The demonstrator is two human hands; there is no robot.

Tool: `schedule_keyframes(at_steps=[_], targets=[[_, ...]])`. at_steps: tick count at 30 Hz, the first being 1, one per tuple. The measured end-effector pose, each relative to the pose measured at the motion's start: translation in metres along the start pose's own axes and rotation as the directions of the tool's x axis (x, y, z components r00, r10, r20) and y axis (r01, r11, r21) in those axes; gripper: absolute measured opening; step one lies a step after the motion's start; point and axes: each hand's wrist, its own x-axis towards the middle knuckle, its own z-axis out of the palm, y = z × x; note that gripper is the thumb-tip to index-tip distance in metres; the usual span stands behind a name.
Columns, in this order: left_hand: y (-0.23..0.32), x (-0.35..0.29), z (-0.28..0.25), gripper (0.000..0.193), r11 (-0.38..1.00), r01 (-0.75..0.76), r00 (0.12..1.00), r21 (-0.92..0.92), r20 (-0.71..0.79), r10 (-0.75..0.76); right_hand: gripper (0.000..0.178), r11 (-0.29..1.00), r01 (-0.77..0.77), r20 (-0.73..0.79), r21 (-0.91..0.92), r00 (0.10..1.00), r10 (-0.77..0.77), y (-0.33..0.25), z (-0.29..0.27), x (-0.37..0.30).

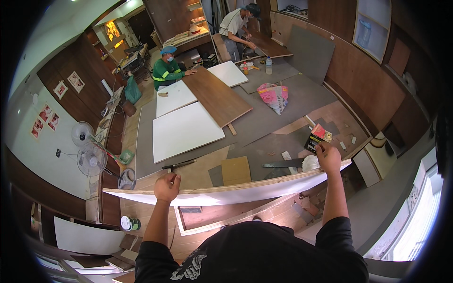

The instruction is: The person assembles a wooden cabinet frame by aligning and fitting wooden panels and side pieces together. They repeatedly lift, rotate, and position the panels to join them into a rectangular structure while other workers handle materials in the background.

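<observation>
In front of me a long white-faced board (pixel 236 197) stands on edge, its layered plywood edge facing up. My left hand (pixel 167 187) is closed at the left part of that edge, fingers pinched together. Toward the board's right end my right hand (pixel 329 157) is closed too, its fingers curled just past the edge. What either hand pinches, if anything, is too small to make out. Near the left hand lies a dark-handled hammer (pixel 181 164). Next to the right hand are a black and yellow can (pixel 315 140), a white bundle (pixel 310 163) and a hand saw (pixel 282 164).
Beyond the board spreads a grey work surface (pixel 264 118) with white panels (pixel 186 129), a brown panel (pixel 217 96) and a pink bag (pixel 275 95). Two people (pixel 168 70) work at the far side. A paint can (pixel 130 223) and a fan (pixel 92 159) stand left. Below is a wooden frame (pixel 222 227).
</observation>
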Motion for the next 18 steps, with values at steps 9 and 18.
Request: schedule_keyframes(at_steps=[9, 18], targets=[[-0.0005, -0.0027, -0.0004, 0.030, 1.000, -0.001, 1.000, 0.023, 0.001, 0.001, 0.022, 1.000, -0.006, -0.005, 0.013, 1.000, 0.006, -0.0043, -0.0045, -0.0041], [0.0031, -0.0056, -0.0033, 0.031, 1.000, 0.001, 1.000, 0.005, 0.004, -0.001, 0.023, 1.000, -0.014, 0.008, 0.010, 1.000, 0.014, -0.0040, -0.0062, -0.0048]])
